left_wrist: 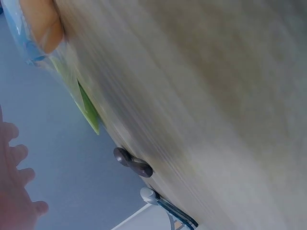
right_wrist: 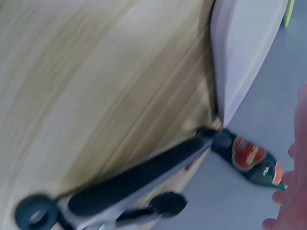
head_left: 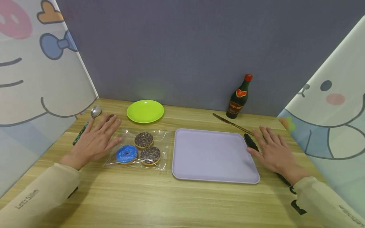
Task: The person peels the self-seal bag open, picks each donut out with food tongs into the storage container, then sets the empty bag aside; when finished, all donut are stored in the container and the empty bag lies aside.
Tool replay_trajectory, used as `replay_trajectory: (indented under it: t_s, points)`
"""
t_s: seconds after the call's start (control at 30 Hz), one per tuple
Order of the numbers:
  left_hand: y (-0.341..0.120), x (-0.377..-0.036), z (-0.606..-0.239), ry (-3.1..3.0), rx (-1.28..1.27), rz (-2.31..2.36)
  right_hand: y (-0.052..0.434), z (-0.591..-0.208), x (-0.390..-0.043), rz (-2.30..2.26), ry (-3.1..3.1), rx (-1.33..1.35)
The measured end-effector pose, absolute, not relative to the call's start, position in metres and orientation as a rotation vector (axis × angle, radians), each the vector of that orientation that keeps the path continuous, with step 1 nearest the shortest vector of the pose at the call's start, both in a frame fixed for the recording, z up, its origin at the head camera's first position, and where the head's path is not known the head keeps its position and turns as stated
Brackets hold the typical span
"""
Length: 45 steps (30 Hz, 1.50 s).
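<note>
My left hand (head_left: 98,137) lies flat with straight, spread fingers on the table, its thumb at the edge of a clear plastic bag (head_left: 137,148). The bag holds a blue-iced donut (head_left: 126,154) and two chocolate donuts (head_left: 144,139) with sprinkles. My right hand (head_left: 271,148) also lies flat and open, to the right of an empty lavender tray (head_left: 214,155). It covers the middle of a black tool (head_left: 251,142) that looks like tongs or scissors. In the right wrist view this black tool (right_wrist: 134,179) lies along the table edge. Neither hand holds anything.
A lime green plate (head_left: 145,110) sits at the back. A dark bottle (head_left: 239,98) with a red cap stands back right, with a table knife (head_left: 232,123) in front. A spoon (head_left: 96,110) and a small brown thing (head_left: 110,117) lie beyond my left hand. Printed panels wall both sides.
</note>
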<state>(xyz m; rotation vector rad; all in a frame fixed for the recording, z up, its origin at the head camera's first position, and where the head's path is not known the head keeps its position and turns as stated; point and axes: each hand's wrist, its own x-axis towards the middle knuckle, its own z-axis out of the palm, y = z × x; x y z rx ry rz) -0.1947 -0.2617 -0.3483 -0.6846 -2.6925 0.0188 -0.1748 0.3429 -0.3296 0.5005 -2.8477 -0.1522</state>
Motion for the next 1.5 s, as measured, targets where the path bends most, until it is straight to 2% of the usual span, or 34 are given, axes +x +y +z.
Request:
replay_trajectory:
  t_s: [0.17,0.5,0.7,0.93,1.13,1.5]
  points:
    - [-0.258,-0.193,-0.351,-2.742,-0.702,-0.067,0.311,-0.335,-0.177,-0.170,-2.832,0.604]
    - [-0.238,-0.195,-0.353,-2.666,-0.864,-0.674,0.212,-0.350,-0.170,0.062,-2.557,1.004]
    - [-0.231,-0.194,-0.352,-2.642,-0.906,-0.772,0.153,-0.355,-0.162,0.312,-2.396,1.243]
    - [-0.229,-0.194,-0.356,-2.664,-0.910,-0.733,0.099,-0.362,-0.154,0.373,-2.389,1.371]
    - [-0.229,-0.196,-0.357,-2.661,-0.902,-0.758,0.076,-0.371,-0.151,0.362,-2.375,1.375]
    - [-0.230,-0.197,-0.356,-2.660,-0.920,-0.792,0.074,-0.378,-0.153,0.456,-2.326,1.336]
